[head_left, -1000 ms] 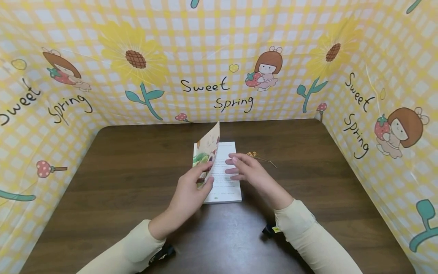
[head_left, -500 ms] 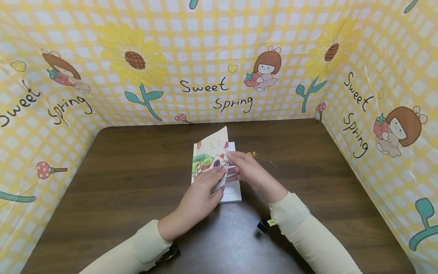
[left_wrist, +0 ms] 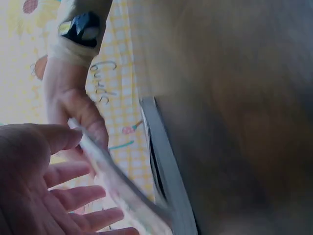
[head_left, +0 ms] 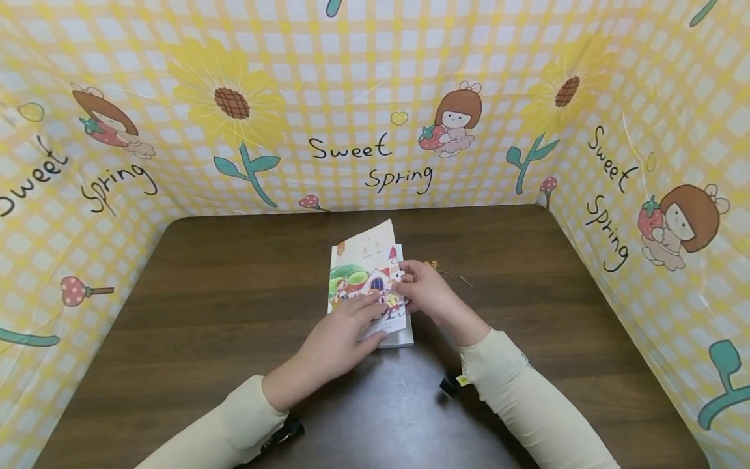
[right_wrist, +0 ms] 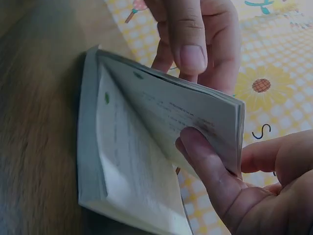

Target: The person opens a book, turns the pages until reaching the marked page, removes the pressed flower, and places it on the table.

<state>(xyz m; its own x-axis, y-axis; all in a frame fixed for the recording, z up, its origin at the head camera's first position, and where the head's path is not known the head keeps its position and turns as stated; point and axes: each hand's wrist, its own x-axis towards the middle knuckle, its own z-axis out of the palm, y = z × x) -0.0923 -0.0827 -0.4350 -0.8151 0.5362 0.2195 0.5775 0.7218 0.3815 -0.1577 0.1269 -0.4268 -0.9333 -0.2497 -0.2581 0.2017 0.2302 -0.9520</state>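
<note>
A paperback book lies on the table with its illustrated front cover raised at an angle. My right hand pinches the free edge of the cover and some leaves. In the right wrist view its thumb presses a printed page, its fingers behind the cover. A wedge-shaped gap shows over the lower page. My left hand lies across the cover's lower part in the head view, fingers extended. In the left wrist view the left hand's fingers are spread along the cover, thumb at its edge.
A small sprig of dried yellow flowers lies just right of the book on the dark wooden table. Yellow checked cloth walls the table at the back and sides. Each wrist carries a black device.
The raised cover has swung down to the right over the white page. My left hand shifted right with it, and my right hand went from hovering to pinching its edge.
</note>
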